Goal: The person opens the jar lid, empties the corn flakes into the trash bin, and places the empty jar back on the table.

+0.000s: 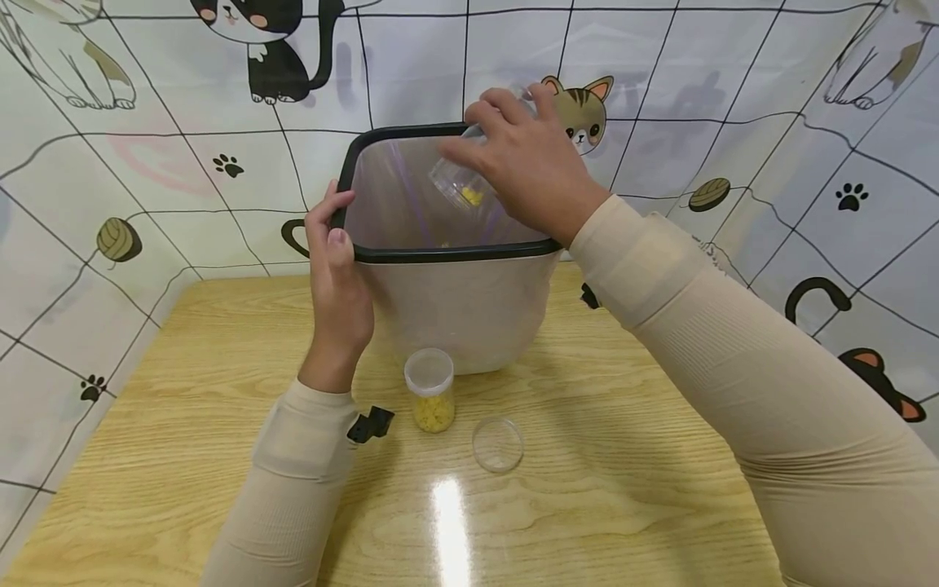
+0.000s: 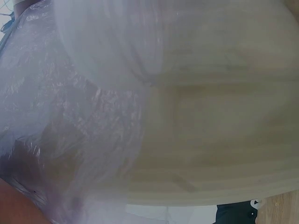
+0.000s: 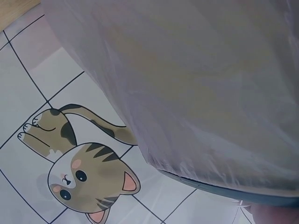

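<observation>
A pale, see-through trash bin point(image 1: 462, 310) with a dark rim stands toward the back of the table, lined with a thin plastic bag point(image 1: 389, 191). My left hand point(image 1: 339, 285) grips the bin's rim at its left corner, thumb on the near side. Over the bin's mouth, my right hand point(image 1: 535, 159) holds a small clear plastic jar point(image 1: 449, 181), tilted down into the bin, with some yellow bits point(image 1: 471, 196) in it. Both wrist views are mostly filled by the bin's wall point(image 2: 210, 130) and the filmy liner point(image 3: 196, 107).
In front of the bin stands a clear jar point(image 1: 433, 412) of yellow bits with a whitish top. Just right of it lies a round clear lid point(image 1: 499, 444) on the wooden table point(image 1: 609, 489). Cat-printed sheeting point(image 1: 411, 65) encloses the table's back and sides.
</observation>
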The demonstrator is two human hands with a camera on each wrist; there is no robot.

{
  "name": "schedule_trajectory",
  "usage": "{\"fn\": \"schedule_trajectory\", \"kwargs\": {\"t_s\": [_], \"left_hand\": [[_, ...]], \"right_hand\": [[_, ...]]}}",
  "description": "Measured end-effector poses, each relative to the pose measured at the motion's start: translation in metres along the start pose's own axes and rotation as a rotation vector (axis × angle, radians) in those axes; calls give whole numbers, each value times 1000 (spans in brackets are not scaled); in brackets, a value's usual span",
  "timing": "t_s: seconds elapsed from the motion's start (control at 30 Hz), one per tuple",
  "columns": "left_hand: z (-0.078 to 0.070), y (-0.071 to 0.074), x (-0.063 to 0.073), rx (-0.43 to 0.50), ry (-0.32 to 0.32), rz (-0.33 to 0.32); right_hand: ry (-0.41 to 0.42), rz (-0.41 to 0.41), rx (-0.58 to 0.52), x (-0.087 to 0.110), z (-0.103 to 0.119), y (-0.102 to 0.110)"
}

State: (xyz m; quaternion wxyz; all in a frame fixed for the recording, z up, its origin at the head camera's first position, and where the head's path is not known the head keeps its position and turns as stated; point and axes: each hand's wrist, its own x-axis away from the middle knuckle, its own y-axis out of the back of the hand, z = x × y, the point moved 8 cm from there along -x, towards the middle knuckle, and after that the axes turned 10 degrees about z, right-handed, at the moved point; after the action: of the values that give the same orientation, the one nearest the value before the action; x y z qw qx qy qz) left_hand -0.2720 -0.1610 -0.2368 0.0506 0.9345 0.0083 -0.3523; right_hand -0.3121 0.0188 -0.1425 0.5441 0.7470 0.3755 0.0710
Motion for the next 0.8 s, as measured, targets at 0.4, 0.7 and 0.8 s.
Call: {"fn": "schedule_trajectory", "kwargs": {"t_s": [0.4, 0.7, 0.8], "left_hand": [[1, 0, -1, -5, -7, 4], [0, 0, 0, -9, 2, 9], [0, 0, 0, -7, 1, 5]], "right_hand": [[1, 3, 2, -1, 1, 1], [-1, 10, 14, -1, 1, 1], [0, 13, 13, -2, 1, 1]]}}
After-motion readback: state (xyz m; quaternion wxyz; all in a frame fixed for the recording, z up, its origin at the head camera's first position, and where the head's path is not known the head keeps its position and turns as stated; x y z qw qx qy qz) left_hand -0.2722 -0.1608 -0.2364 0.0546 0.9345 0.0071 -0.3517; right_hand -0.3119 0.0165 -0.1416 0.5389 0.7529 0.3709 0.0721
